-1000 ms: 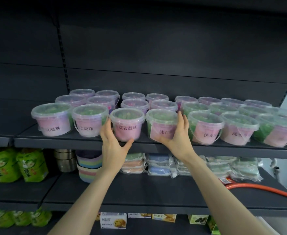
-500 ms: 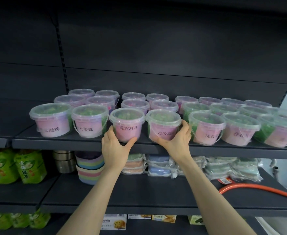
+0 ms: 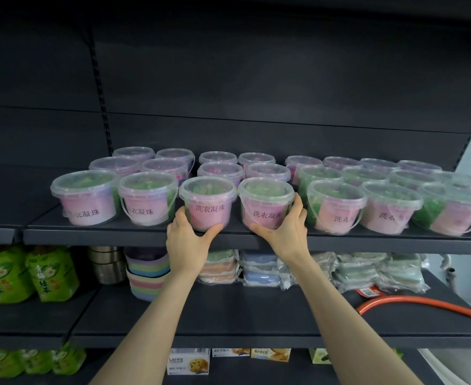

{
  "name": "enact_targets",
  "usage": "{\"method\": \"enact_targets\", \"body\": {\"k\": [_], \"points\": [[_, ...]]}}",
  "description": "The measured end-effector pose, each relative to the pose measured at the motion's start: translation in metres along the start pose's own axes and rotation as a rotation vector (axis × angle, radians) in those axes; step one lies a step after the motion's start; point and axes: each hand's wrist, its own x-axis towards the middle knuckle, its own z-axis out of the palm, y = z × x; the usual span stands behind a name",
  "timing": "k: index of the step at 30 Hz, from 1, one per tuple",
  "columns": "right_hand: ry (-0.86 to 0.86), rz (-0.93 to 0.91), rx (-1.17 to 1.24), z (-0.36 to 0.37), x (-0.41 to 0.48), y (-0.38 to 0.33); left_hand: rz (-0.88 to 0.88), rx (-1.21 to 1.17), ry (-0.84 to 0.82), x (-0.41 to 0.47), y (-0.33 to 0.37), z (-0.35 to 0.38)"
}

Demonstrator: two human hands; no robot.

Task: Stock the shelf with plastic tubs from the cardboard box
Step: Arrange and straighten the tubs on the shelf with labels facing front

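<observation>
Head view: tub (image 3: 208, 207) label reads 洗衣凝珠.

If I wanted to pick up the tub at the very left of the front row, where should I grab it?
Grab the leftmost front tub around its lower wall, coming from the front of the shelf. It stands upright at the edge, open in front and on its left. The next tub sits close on its right. Its thin handle hangs down the side and looks flimsier.

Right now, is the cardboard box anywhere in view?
No, only the dark shelf lined with plastic tubs and the person's two hands, left hand and right hand, show.
</observation>
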Motion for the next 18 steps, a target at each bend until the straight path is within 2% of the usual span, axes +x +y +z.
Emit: {"method": "enact_targets", "body": {"k": [10, 18], "points": [[-0.022, -0.013, 0.023, -0.0037, -0.001, 0.0019, 0.053, 0.074, -0.093, 0.002, -0.0019, -0.0026], [-0.038, -0.012, 0.005, -0.0043, -0.0004, 0.0027, 0.006, 0.151, -0.042, 0.002, 0.0011, 0.0025]]}}
